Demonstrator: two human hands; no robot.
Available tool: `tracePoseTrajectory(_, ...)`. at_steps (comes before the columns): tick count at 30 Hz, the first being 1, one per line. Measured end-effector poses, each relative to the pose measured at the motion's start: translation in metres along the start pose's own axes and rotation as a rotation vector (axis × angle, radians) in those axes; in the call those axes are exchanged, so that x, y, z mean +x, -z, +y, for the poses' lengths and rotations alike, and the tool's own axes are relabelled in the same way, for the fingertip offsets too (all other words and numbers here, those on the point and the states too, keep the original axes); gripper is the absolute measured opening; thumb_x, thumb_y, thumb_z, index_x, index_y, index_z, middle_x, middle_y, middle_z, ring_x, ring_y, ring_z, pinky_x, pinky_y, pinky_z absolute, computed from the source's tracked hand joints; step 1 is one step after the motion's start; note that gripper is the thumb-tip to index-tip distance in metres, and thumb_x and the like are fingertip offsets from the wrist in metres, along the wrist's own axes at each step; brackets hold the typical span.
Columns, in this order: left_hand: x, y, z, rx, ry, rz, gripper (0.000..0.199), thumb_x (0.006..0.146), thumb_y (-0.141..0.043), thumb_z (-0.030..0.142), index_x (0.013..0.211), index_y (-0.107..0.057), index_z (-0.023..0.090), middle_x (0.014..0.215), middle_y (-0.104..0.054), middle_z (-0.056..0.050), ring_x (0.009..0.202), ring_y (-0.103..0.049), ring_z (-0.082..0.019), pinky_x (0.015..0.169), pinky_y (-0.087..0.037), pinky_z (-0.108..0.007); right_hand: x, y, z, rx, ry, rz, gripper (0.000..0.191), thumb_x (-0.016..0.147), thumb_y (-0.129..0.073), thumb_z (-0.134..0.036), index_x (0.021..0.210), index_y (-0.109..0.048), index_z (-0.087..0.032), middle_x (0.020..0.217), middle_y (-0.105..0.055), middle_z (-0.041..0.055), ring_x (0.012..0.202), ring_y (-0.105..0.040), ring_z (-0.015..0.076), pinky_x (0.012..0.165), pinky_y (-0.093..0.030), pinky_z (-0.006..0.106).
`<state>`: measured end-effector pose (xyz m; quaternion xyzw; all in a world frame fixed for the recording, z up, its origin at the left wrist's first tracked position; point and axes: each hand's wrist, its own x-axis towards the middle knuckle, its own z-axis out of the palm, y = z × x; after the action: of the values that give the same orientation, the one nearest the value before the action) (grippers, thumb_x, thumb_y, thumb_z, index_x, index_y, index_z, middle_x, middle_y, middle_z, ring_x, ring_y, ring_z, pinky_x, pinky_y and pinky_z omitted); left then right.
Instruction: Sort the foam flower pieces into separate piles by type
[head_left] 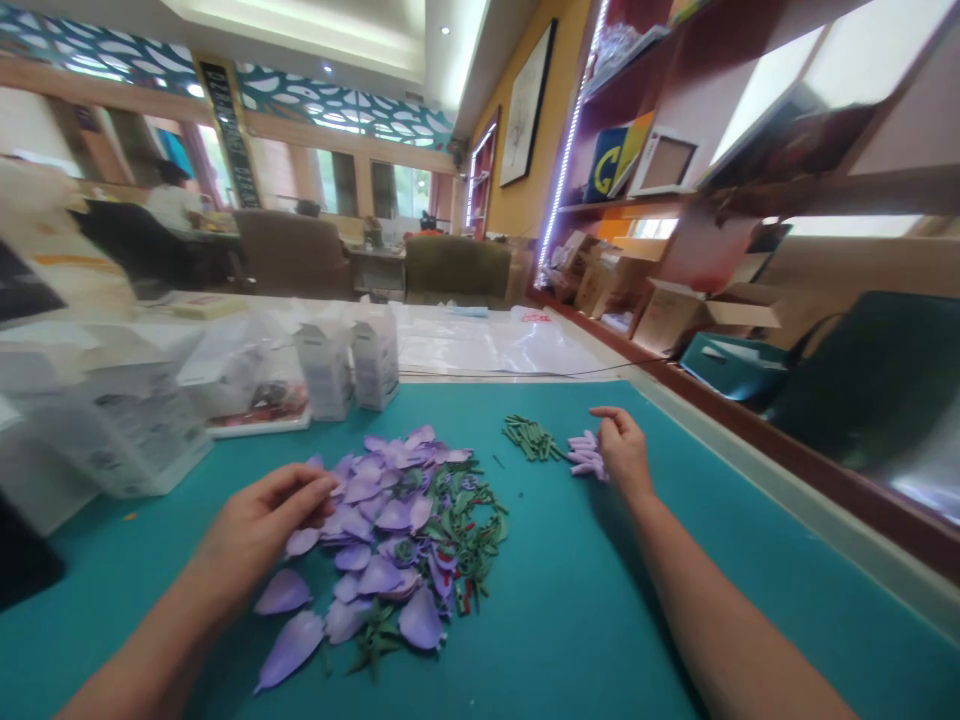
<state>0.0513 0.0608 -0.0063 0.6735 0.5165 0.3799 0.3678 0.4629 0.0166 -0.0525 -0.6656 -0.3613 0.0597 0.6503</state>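
Observation:
My left hand hovers at the left edge of a heap of lilac foam petals, its curled fingertips over the petals. Whether it pinches one is hidden. Dark green foam leaves and stems are mixed into the heap's right side. My right hand curls beside a small cluster of lilac pieces, touching or nearly touching it. Farther back lies a bunch of short green strips. Everything rests on a teal cutting mat.
White cartons and clear plastic bags stand along the mat's far left edge. Plastic sheeting lies beyond it. Shelves with cardboard boxes line the right. A seated person is in the background.

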Motion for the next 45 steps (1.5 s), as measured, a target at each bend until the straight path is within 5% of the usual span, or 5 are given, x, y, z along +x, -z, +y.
tracePoseTrajectory(10,0.003,0.009,-0.007,-0.11,-0.004,0.032,0.036,0.068,-0.06,0.052,0.074,-0.059,0.017,0.063,-0.061,0.0,0.06,-0.054,-0.015,0.059,-0.044,-0.025,-0.078,-0.047,-0.029,-0.281,0.359,-0.55,0.029,0.084,-0.04,-0.034,0.09,-0.066,-0.022,0.048,-0.043,-0.0042,0.042,-0.037,0.0121,0.045,-0.03,0.025)
tracePoseTrajectory(21,0.005,-0.001,-0.02,-0.101,-0.052,-0.056,0.032,0.072,-0.059,0.049,0.071,-0.059,0.017,0.062,-0.061,0.001,0.058,-0.054,-0.014,0.058,-0.043,-0.025,-0.107,-0.066,-0.045,-0.282,0.58,-0.779,0.026,0.087,-0.039,-0.024,0.092,-0.065,-0.021,0.079,-0.064,0.004,0.069,-0.059,0.0168,0.065,-0.045,0.027)
tracePoseTrajectory(31,0.006,-0.002,-0.027,-0.067,-0.094,-0.069,0.03,0.077,-0.055,0.046,0.073,-0.059,0.017,0.063,-0.06,0.0,0.061,-0.055,-0.014,0.06,-0.044,-0.026,-0.126,-0.108,-0.063,-0.472,0.935,-1.025,0.027,0.079,-0.049,-0.007,0.092,-0.066,-0.023,0.091,-0.06,0.0064,0.09,-0.053,0.0208,0.076,-0.043,0.031)
tracePoseTrajectory(39,0.006,-0.008,-0.031,0.006,-0.12,-0.094,0.027,0.078,-0.052,0.043,0.072,-0.06,0.017,0.063,-0.061,0.0,0.06,-0.056,-0.015,0.058,-0.044,-0.026,-0.128,-0.107,-0.059,-0.473,0.914,-1.042,0.017,0.087,-0.049,-0.016,0.082,-0.064,-0.02,0.086,-0.058,0.0067,0.083,-0.051,0.0192,0.069,-0.041,0.029)
tracePoseTrajectory(45,0.003,-0.013,-0.031,0.101,-0.17,-0.121,0.027,0.081,-0.048,0.04,0.072,-0.06,0.018,0.063,-0.06,0.001,0.061,-0.054,-0.015,0.057,-0.041,-0.025,-0.125,-0.097,-0.062,-0.173,0.603,-0.946,0.012,0.086,-0.05,-0.025,0.076,-0.056,-0.021,0.086,-0.058,0.0059,0.084,-0.054,0.0193,0.072,-0.044,0.031)
